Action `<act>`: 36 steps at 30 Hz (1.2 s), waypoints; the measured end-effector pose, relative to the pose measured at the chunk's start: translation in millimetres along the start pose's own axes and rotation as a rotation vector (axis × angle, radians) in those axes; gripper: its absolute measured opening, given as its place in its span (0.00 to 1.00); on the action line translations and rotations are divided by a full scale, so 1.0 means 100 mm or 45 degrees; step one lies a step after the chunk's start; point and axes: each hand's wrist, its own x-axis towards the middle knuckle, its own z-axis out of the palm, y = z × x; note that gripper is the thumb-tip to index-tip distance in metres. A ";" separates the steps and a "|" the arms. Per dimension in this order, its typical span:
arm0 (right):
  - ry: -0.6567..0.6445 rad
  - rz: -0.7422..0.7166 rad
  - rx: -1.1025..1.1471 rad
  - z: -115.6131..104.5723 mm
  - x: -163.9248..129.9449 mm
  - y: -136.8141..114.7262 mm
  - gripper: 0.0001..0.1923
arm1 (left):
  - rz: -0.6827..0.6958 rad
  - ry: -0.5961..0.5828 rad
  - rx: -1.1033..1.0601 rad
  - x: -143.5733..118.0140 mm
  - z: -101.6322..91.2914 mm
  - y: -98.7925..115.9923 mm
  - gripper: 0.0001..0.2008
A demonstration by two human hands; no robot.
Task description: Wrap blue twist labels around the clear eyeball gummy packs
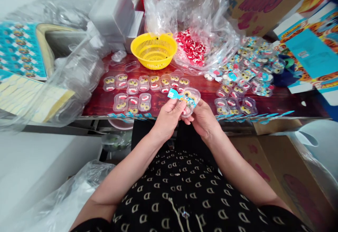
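My left hand (169, 117) and my right hand (203, 117) hold one clear plastic candy pack (190, 100) between them, just in front of the table's near edge. A blue printed label (174, 94) lies across the pack's top under my left thumb and fingers. Several open packs with yellow eye and red mouth candies (137, 89) lie in rows on the dark red table (206, 91) beyond my hands. To the right a pile of labelled packs (250, 70) spreads out.
A yellow basket (154, 50) stands at the back centre, beside a clear bag of red-and-white candies (191, 47). Sheets of blue labels (18, 49) and clear plastic bags lie at left. Printed cardboard boxes (311, 35) crowd the right. Blue labels hang along the table's front edge.
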 end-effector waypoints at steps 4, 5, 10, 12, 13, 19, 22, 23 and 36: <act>0.185 -0.127 -0.076 -0.05 -0.04 -0.03 0.14 | 0.066 0.106 0.031 0.05 -0.05 0.01 0.13; 0.217 -0.162 -0.091 -0.07 -0.07 -0.03 0.13 | 0.088 0.142 0.060 0.06 -0.07 0.01 0.13; 0.315 -0.309 -0.290 -0.10 -0.13 0.00 0.10 | 0.254 0.228 0.444 0.07 -0.11 -0.06 0.11; 0.337 -0.331 -0.316 -0.09 -0.11 0.02 0.08 | 0.340 0.254 0.647 0.05 -0.11 -0.09 0.10; 0.337 -0.328 -0.306 -0.09 -0.10 0.02 0.08 | 0.378 0.269 0.724 0.04 -0.11 -0.10 0.09; 0.137 -0.146 -0.196 -0.07 -0.08 -0.05 0.09 | 0.414 0.245 0.676 -0.03 -0.09 -0.04 0.08; 0.003 -0.088 -0.221 -0.07 -0.10 -0.06 0.10 | 0.376 0.232 0.585 -0.04 -0.08 -0.03 0.08; -0.018 -0.087 -0.228 -0.08 -0.10 -0.06 0.11 | 0.362 0.226 0.573 -0.04 -0.08 -0.03 0.07; 0.059 -0.370 -0.407 -0.20 -0.08 0.06 0.06 | 0.061 0.224 -0.096 0.05 -0.23 0.09 0.09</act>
